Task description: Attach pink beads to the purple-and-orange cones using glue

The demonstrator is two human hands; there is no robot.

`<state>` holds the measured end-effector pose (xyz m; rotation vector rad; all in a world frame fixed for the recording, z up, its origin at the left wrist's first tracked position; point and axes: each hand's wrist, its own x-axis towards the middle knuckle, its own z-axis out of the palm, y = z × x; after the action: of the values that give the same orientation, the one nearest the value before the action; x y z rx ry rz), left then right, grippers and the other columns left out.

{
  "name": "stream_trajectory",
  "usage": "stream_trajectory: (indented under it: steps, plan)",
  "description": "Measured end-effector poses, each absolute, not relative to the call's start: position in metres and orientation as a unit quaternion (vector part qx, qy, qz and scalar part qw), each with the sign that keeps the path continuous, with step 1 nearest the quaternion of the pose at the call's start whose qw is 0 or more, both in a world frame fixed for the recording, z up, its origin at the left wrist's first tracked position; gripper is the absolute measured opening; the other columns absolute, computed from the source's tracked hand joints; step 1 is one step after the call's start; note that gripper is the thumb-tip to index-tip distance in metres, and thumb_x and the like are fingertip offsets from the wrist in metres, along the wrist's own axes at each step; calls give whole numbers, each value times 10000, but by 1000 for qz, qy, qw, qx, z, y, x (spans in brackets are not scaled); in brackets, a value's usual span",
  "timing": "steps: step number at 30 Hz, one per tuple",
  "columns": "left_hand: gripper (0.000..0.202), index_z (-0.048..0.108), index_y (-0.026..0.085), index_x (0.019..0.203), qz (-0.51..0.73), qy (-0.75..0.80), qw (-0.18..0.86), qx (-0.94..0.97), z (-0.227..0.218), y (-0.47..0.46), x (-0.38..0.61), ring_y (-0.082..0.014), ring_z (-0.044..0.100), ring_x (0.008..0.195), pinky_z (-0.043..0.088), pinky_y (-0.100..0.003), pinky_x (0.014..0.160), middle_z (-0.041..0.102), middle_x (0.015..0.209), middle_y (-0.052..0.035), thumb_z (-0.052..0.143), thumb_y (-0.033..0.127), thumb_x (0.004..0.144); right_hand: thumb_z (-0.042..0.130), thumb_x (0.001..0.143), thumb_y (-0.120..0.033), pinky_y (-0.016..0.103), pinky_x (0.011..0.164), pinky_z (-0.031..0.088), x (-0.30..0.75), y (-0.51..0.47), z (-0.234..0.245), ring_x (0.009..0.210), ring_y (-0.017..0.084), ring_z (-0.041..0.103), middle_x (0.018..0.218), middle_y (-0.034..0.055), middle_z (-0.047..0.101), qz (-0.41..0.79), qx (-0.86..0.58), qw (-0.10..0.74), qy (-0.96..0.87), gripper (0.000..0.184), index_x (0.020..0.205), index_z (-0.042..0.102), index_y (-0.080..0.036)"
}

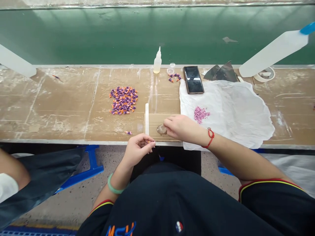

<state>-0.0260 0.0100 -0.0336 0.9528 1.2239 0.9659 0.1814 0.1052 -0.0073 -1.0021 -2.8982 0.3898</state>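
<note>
- Left hand (137,150) pinches a tiny purple-and-orange bead (150,142) between thumb and fingers, at the table (73,108) edge.
- Right hand (179,127) curves over a clear round dish (161,129), touching it; whether it grips, I cannot tell.
- The dish sits on a cardboard sheet (154,123).
- A pale flat stick (147,118) lies along the sheet's left edge.
- A heap of similar beads (123,100) lies further left.

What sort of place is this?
Probably a small handicraft or assembly workshop: a long cardboard-topped workbench, a heap of small purple-and-orange pieces, a piece pinched in the left hand, a small squeeze bottle, and a co-worker's arm alongside.
</note>
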Motion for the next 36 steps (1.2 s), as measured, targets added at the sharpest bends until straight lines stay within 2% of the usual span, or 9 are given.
stream_trajectory:
  steps: [2, 5, 8, 10, 15, 18, 24, 30, 36]
  plan:
    - [321, 673, 146, 705, 437, 525, 614, 395, -31, 10, -24, -115, 618, 467, 530, -220, 475, 676, 577, -12, 874, 387, 637, 518, 891, -226, 299, 574, 308, 183, 102, -1, 578, 161, 489, 629, 36, 581, 181, -336, 92, -920, 210, 683, 490, -203]
    - [367, 674, 146, 721, 478, 509, 614, 368, -23, 10, -18, -134, 662, 500, 566, -239, 487, 732, 666, -43, 889, 428, 628, 525, 877, -220, 255, 566, 387, 184, 92, 13, 579, 130, 540, 637, 5, 608, 364, -361, 172, -842, 171, 707, 508, -204]
    - [358, 678, 150, 735, 516, 488, 607, 357, -12, 8, -12, -132, 672, 502, 577, -234, 491, 749, 686, -42, 889, 427, 653, 530, 908, -251, 253, 641, 507, 180, 76, 26, 729, 151, 674, 801, 45, 720, 565, -370, 202, -710, 125, 806, 574, -192]
    - [344, 685, 154, 736, 527, 472, 610, 355, -5, 7, -8, -127, 673, 495, 578, -224, 487, 750, 677, -32, 889, 423, 667, 548, 913, -286, 275, 680, 540, 178, 67, 32, 793, 170, 694, 858, 61, 733, 619, -368, 220, -657, 131, 829, 582, -191]
    - [303, 711, 159, 747, 538, 459, 611, 357, 7, 4, -2, -126, 691, 507, 600, -213, 503, 762, 693, -25, 895, 389, 676, 562, 897, -260, 230, 540, 462, 178, 54, 39, 624, 125, 588, 710, 19, 671, 580, -385, 249, -674, 134, 783, 573, -190]
    - [296, 718, 157, 745, 541, 460, 607, 356, 9, 2, -1, -131, 698, 510, 610, -216, 505, 767, 702, -26, 905, 373, 665, 553, 886, -225, 211, 506, 425, 178, 52, 43, 560, 98, 535, 652, -6, 636, 545, -381, 260, -700, 123, 776, 589, -184]
    - [227, 731, 166, 743, 562, 437, 611, 346, 12, 0, 2, -117, 708, 519, 608, -182, 513, 760, 682, -2, 903, 300, 680, 544, 861, -176, 199, 525, 445, 177, 51, 46, 571, 94, 568, 668, -6, 666, 508, -361, 283, -729, 106, 772, 601, -181]
    - [240, 735, 162, 736, 555, 439, 619, 340, 17, 0, 4, -128, 717, 522, 614, -185, 517, 771, 692, -13, 910, 311, 668, 555, 852, -172, 188, 540, 471, 179, 49, 47, 571, 91, 591, 651, -13, 669, 467, -350, 292, -758, 118, 738, 585, -184]
    - [192, 762, 182, 731, 565, 420, 629, 330, 17, 1, 7, -108, 710, 509, 602, -150, 512, 772, 671, 2, 915, 275, 662, 541, 851, -124, 184, 594, 498, 180, 47, 46, 615, 93, 639, 715, -12, 705, 401, -328, 320, -793, 113, 780, 595, -193]
